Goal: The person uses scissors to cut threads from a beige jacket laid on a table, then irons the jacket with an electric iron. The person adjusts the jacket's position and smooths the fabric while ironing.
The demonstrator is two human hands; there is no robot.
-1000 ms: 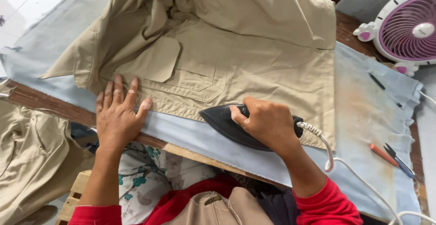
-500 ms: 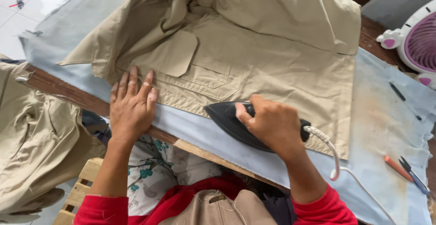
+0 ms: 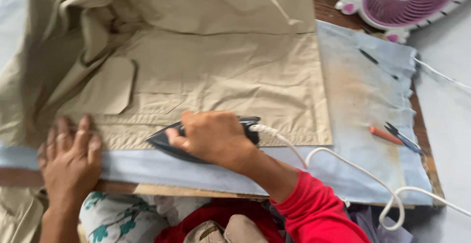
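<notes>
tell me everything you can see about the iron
The iron is black with a pointed nose aimed to the picture's left. It lies flat on the lower hem of the khaki garment, at the blue cover's edge. The right hand grips its handle, hiding most of it. A white cord trails from its rear.

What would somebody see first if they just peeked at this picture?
Probably the big khaki garment spread over the pale blue padded board, with the right hand gripping a dark iron on its lower hem. The left hand lies flat on the hem at the lower left. A pink-purple fan stands out in the top right corner.
</notes>
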